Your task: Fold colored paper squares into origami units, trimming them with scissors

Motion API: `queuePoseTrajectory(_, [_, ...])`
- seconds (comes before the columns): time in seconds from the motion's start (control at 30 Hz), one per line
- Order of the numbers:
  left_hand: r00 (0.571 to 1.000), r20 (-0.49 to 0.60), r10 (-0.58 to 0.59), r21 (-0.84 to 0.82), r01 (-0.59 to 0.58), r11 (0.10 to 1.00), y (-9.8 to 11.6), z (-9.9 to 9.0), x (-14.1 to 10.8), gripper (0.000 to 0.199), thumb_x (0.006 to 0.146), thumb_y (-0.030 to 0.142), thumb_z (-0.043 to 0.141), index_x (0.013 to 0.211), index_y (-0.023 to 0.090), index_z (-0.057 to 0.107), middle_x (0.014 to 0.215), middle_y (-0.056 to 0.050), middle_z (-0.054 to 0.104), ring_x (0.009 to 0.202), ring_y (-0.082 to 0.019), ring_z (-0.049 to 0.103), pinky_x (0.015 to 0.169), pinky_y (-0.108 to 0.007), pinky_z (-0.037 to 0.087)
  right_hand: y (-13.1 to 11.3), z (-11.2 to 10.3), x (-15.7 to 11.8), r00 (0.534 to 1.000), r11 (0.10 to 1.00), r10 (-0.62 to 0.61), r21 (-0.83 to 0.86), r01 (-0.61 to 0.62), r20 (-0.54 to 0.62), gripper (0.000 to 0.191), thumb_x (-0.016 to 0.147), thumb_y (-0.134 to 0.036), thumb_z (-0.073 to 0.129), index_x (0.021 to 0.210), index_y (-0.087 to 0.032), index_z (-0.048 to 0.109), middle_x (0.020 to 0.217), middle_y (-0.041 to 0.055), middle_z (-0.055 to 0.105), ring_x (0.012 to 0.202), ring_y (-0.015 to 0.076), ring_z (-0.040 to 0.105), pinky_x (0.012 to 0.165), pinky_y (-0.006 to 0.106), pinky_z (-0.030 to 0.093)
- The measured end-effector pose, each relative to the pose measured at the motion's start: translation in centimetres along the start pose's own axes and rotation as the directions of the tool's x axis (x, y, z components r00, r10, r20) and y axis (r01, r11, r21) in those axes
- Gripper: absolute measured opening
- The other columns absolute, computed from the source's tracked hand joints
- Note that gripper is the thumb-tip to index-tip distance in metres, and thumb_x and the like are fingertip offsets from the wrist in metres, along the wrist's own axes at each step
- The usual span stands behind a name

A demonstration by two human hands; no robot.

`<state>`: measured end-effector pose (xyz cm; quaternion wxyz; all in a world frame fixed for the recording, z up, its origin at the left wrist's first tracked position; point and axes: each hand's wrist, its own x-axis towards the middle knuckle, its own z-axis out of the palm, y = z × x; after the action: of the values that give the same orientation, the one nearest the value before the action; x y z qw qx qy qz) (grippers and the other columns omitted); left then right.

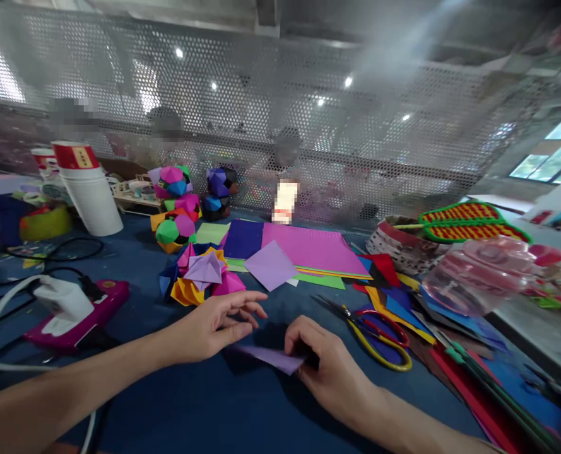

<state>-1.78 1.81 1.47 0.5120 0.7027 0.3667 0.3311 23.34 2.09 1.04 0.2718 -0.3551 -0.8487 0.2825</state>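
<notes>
My right hand (pixel 325 362) pinches one end of a small lilac piece of paper (pixel 268 357), which tilts just over the blue tabletop (pixel 204 410). To its left, my left hand (pixel 226 325) hovers with fingers apart and slightly curled, holding nothing. Beyond the hands lies a lilac paper square (pixel 271 266), partly on a stack of pink paper (pixel 308 246). A folded multicoloured paper ball (pixel 203 271) rests just past my left hand. Scissors (pixel 379 337) with red and yellow handles lie to the right of my right hand.
On the left are a magenta power strip (pixel 105 309) with a white plug and stacked paper cups (pixel 88 189). More folded paper balls (pixel 173 230) stand at the back. Paper scraps (pixel 398 309), a pink transparent bottle (pixel 481 277) and a woven basket (pixel 394 246) occupy the right.
</notes>
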Motion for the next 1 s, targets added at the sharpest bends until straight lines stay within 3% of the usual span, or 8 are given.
queuePoseTrajectory(0.13, [0.996,0.063,-0.061,-0.108,0.068,0.992,0.3,0.5,-0.2,0.059,0.093,0.050,0.061,0.140,0.019,0.046,0.127,-0.016,0.063,0.109,-0.026,0.067,0.091,-0.038,0.053,0.2,0.1,0.1,0.998,0.996,0.050,0.080,-0.047,-0.036,0.004,0.092,-0.021,0.064,0.088,-0.020,0.063,0.083,-0.0001,0.065,0.074,0.0145,0.059,0.066,0.025,0.044])
queuePoseTrajectory(0.23, [0.981,0.137,-0.137,-0.259,0.169,0.951,0.8,1.0,-0.3,0.066,0.085,0.057,0.068,0.137,0.019,0.053,0.122,-0.016,0.067,0.104,-0.027,0.070,0.087,-0.036,0.055,0.2,0.1,-0.1,0.997,0.992,0.065,0.108,-0.061,-0.039,0.005,0.092,-0.023,0.064,0.097,-0.021,0.064,0.087,-0.0006,0.069,0.077,0.0149,0.063,0.070,0.025,0.048])
queuePoseTrajectory(0.4, [0.968,0.178,-0.178,-0.396,0.236,0.887,1.2,1.5,-0.5,0.057,0.087,0.052,0.070,0.131,0.018,0.063,0.103,-0.013,0.075,0.093,-0.023,0.074,0.079,-0.028,0.057,0.6,0.3,-0.8,0.992,0.999,-0.037,0.009,0.038,-0.121,0.031,0.094,-0.022,0.061,0.124,-0.024,0.055,0.110,0.0030,0.071,0.098,0.0179,0.067,0.086,0.030,0.053])
queuePoseTrajectory(0.5, [0.964,0.189,-0.186,-0.457,0.254,0.852,1.1,1.6,-0.6,0.056,0.087,0.052,0.069,0.131,0.019,0.064,0.104,-0.013,0.076,0.094,-0.023,0.074,0.077,-0.027,0.057,0.8,0.3,-1.1,0.978,0.979,-0.168,-0.140,0.150,-0.122,0.050,0.097,-0.022,0.056,0.144,-0.025,0.039,0.134,0.0071,0.062,0.120,0.0199,0.060,0.103,0.034,0.049])
queuePoseTrajectory(0.57, [0.958,0.203,-0.204,-0.450,0.276,0.849,0.9,1.6,-0.6,0.060,0.087,0.055,0.069,0.134,0.019,0.062,0.101,-0.014,0.077,0.089,-0.021,0.075,0.076,-0.025,0.056,0.7,0.3,-1.3,0.969,0.953,-0.221,-0.235,0.191,-0.108,0.058,0.097,-0.020,0.053,0.151,-0.025,0.030,0.137,0.0086,0.060,0.124,0.0204,0.058,0.106,0.034,0.048])
queuePoseTrajectory(0.8, [0.957,0.251,-0.143,-0.420,0.241,0.875,1.3,2.0,-0.6,0.070,0.080,0.055,0.075,0.138,0.022,0.057,0.102,-0.012,0.076,0.092,-0.021,0.074,0.080,-0.028,0.056,0.2,0.3,-1.8,0.960,0.906,-0.263,-0.367,0.211,-0.096,0.065,0.097,-0.017,0.048,0.156,-0.022,0.019,0.136,0.0127,0.059,0.123,0.0235,0.058,0.103,0.035,0.052])
queuePoseTrajectory(1.0, [0.957,0.258,-0.135,-0.488,0.250,0.837,1.8,2.1,-0.5,0.066,0.079,0.051,0.078,0.136,0.024,0.058,0.111,-0.011,0.072,0.094,-0.022,0.074,0.079,-0.027,0.057,-0.1,-0.1,-1.5,0.954,0.941,-0.275,-0.237,0.241,-0.120,0.062,0.095,-0.011,0.049,0.152,-0.026,0.028,0.132,0.0109,0.055,0.121,0.0208,0.057,0.100,0.033,0.054])
